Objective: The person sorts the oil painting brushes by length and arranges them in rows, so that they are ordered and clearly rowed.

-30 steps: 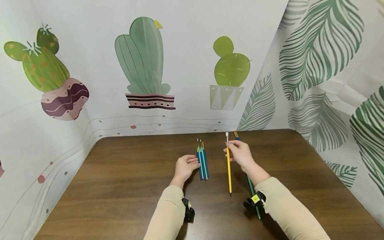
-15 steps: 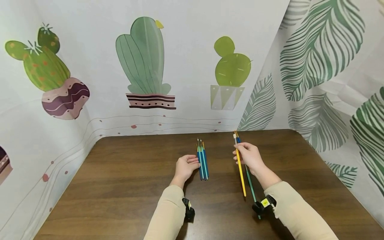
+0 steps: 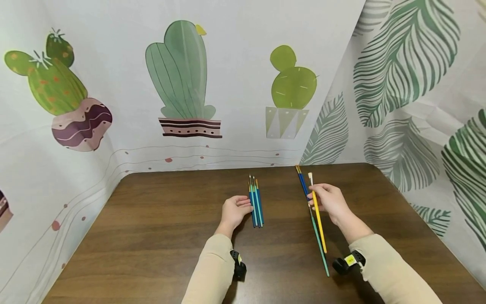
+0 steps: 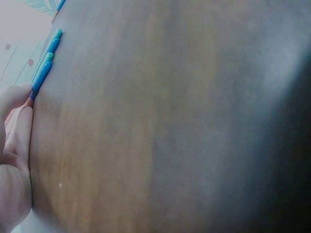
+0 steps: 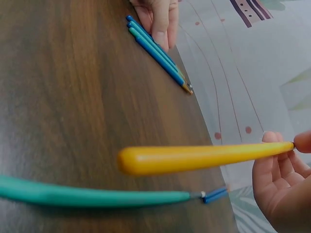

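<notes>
My right hand (image 3: 331,203) pinches a yellow paintbrush (image 3: 319,223) near its pale bristle end, bristles pointing away from me. In the right wrist view, the brush's rounded yellow handle end (image 5: 146,160) comes towards the camera. Below and left of it, a long green paintbrush (image 3: 319,240) lies on the table, with blue paintbrushes (image 3: 303,180) beyond its tip. My left hand (image 3: 233,213) rests on the table at the left side of a row of several blue and teal paintbrushes (image 3: 256,213). Its thumb touches the row, and its fingers lie fairly straight.
The brown wooden table (image 3: 159,236) reaches back to a white cloth backdrop (image 3: 235,84) printed with cacti and leaves. A black wrist camera (image 3: 238,266) sits on the left wrist, and another black camera (image 3: 343,264) on the right.
My right hand has carried the yellow paintbrush rightwards, past the blue paintbrushes and over beside the green one. The left hand and the row of paintbrushes have stayed in place.
</notes>
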`<act>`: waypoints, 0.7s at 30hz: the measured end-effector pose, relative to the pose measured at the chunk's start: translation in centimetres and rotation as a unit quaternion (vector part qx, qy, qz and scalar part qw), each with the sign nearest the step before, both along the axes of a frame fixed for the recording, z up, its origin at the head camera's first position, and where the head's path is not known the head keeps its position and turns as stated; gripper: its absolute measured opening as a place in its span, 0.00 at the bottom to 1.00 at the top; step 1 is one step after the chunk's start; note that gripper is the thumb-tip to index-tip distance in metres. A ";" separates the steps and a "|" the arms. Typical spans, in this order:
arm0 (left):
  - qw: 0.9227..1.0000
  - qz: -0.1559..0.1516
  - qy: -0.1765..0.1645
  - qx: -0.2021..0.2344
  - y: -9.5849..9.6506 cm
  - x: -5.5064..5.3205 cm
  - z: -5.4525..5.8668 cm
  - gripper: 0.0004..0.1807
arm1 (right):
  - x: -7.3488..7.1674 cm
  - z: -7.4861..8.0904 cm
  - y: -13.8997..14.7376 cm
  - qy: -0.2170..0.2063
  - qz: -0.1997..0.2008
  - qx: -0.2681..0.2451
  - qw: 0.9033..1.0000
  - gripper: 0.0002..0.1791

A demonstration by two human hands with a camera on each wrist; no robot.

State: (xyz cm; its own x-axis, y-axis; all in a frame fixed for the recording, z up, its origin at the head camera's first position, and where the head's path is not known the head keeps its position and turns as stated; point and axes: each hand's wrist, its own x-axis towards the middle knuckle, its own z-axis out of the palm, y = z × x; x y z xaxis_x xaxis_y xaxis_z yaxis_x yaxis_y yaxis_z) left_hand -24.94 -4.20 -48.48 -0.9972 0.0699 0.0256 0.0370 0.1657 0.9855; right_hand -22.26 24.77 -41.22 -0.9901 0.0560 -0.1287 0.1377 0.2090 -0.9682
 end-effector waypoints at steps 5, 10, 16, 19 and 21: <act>1.000 0.006 -0.021 -0.002 0.2 0.0 0.4 0.22 | 0.3 -0.2 1.0 -0.021 0.013 0.004 1.000 0.25; 1.000 0.007 -0.027 -0.002 0.3 0.2 0.8 0.22 | 0.7 -0.6 1.6 -0.042 0.020 -0.004 0.999 0.25; 0.999 0.015 -0.034 -0.002 0.3 -0.3 0.0 0.22 | 1.2 -1.5 2.2 -0.055 0.025 -0.007 0.998 0.25; 0.999 0.016 -0.033 -0.001 0.3 -0.3 0.0 0.21 | 1.3 -2.0 2.4 -0.060 0.027 -0.008 0.998 0.25; 0.999 0.016 -0.033 -0.001 0.3 -0.3 0.1 0.22 | 1.4 -2.4 2.5 -0.062 0.025 -0.009 0.998 0.25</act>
State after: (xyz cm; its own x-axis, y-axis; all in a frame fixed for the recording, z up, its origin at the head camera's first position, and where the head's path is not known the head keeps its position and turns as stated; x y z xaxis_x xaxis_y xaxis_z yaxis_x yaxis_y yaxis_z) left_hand -25.26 -3.89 -48.42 -0.9985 0.0374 -0.0411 -0.0343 0.1668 0.9854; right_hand -20.89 27.26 -43.58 -0.9679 0.0031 -0.2515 0.2469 0.2021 -0.9477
